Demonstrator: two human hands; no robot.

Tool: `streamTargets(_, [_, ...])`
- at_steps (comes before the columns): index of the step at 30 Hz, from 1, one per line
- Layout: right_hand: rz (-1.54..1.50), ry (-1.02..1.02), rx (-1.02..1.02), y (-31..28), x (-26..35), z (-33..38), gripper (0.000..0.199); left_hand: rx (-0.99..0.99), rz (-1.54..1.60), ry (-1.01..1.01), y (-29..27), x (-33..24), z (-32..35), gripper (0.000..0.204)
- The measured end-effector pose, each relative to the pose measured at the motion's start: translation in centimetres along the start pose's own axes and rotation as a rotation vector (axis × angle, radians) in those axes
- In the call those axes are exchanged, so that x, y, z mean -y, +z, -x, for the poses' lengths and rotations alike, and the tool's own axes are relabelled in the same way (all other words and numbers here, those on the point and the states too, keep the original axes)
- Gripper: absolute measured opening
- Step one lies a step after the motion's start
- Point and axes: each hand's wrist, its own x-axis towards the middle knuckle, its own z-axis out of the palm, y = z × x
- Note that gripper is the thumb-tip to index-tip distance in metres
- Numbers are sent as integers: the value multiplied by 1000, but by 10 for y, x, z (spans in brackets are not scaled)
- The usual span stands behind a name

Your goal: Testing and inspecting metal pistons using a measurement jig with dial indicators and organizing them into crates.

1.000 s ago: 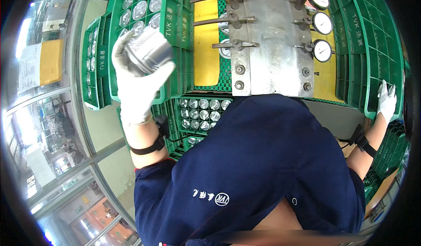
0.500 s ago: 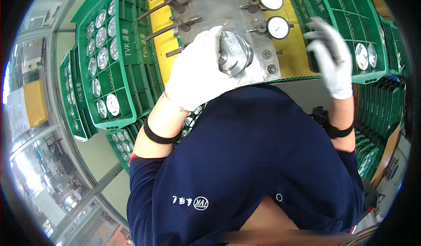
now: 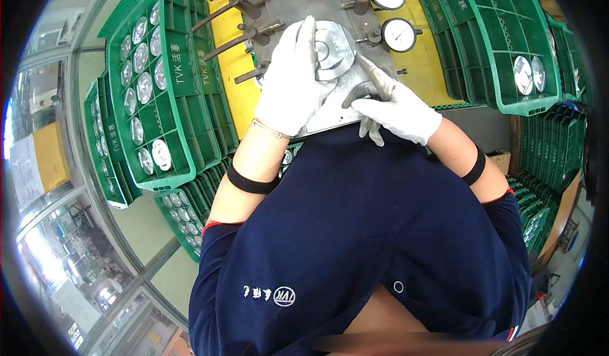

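Yellow surface under a grey metal gauge fixture, two round dial gauges just beyond the right grip. Left gloved hand closed around a round silver metal part, pressing it onto the fixture. Right gloved hand touching the part's lower edge, fingers curled, nothing pinched. Green crates of similar parts left of the left grip

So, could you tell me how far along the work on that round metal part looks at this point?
Already done: the round metal part is out of its crate and sits on the grey gauge fixture. In hand: the left hand presses on it while the right hand steadies it beside the dial gauges. Left: many similar parts fill the left green crate; the right green crate holds only two.
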Motion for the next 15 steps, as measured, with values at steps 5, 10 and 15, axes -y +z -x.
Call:
streamTargets(5, [-69,16,13,-3,-1,-5,92,56,65,-19,-4,6,-8,87])
streamTargets(10, [-26,37,-5,-1,3,-6,93,49,82,-40,-2,6,-7,88])
streamTargets(15, [-72,46,-15,-1,2,-6,93,22,55,-24,2,8,-8,87])
